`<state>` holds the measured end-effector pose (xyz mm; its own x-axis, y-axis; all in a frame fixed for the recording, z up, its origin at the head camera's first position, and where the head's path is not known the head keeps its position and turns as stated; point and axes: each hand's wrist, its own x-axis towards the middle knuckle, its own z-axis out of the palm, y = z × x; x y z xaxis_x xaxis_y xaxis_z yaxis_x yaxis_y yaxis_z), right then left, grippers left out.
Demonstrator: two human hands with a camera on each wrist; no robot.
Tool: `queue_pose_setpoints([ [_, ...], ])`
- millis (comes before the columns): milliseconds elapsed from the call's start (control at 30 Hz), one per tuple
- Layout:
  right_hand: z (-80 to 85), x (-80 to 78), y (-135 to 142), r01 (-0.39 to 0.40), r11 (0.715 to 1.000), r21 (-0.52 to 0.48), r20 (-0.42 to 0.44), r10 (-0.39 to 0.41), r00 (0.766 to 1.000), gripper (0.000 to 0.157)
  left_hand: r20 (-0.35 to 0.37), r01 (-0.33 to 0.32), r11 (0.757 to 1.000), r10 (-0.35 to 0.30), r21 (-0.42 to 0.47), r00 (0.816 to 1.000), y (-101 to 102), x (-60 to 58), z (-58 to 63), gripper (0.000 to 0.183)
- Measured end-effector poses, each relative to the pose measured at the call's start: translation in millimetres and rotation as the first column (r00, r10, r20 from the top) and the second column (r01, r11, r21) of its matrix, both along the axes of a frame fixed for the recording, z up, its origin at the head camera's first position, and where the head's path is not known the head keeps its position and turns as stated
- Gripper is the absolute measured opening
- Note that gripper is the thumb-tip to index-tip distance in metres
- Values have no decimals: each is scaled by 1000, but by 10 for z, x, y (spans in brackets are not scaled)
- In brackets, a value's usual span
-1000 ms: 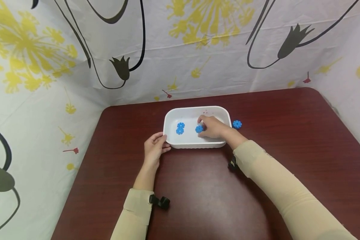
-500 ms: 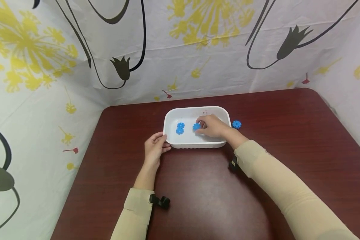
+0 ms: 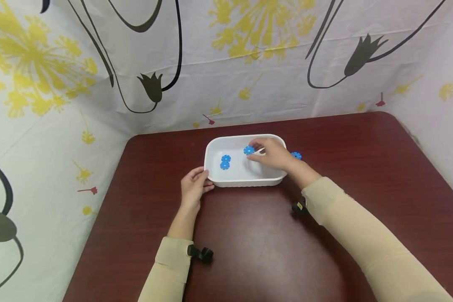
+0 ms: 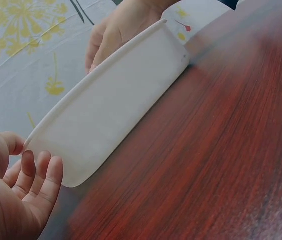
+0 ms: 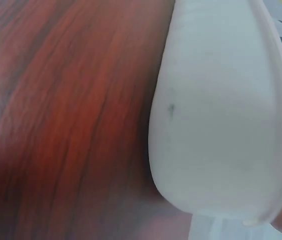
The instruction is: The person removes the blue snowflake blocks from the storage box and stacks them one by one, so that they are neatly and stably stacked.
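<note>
A white plastic tray point(image 3: 256, 183) stands on the table. My left hand point(image 3: 193, 186) grips its near left corner, the thumb at the rim and the fingers against the outer wall, as the left wrist view also shows. My right hand point(image 3: 273, 154) is over the tray's right half and pinches a blue notched disc point(image 3: 248, 150) between thumb and fingers. Two more blue discs lie touching or overlapping on the tray floor at left, a far disc point(image 3: 225, 158) and a near disc point(image 3: 224, 165). The right wrist view mostly shows the tray's outer wall point(image 5: 221, 120).
Another blue disc point(image 3: 296, 155) lies outside the tray at its right, partly hidden by my right forearm. The dark red wooden table point(image 3: 249, 243) extends around the tray. A patterned white cloth point(image 3: 196, 96) hangs behind the table and at its sides.
My right hand has moved the pinched blue disc toward the tray's far side and seems to have raised it from the floor. My left hand stays at the corner.
</note>
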<state>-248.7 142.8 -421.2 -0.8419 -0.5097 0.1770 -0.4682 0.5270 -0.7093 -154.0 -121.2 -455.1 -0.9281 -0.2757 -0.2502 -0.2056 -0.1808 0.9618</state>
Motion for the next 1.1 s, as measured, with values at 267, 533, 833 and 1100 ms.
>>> queue_pose_setpoints([
  [267,30,25,146,56,998,-33,-61,-58,996,36,-7,-7,1000,7,20,1000,-8,-6,-12,26],
  [533,93,31,379,109,992,-64,-67,-113,991,37,-13,-6,1000,6,26,1000,-10,-5,-25,26],
  [833,94,58,677,223,971,-89,-31,-226,974,36,-15,-8,999,9,31,1000,7,-3,-25,27],
  [1100,33,97,910,312,947,-71,16,-312,950,42,-28,-11,999,12,31,1000,11,3,-10,27],
])
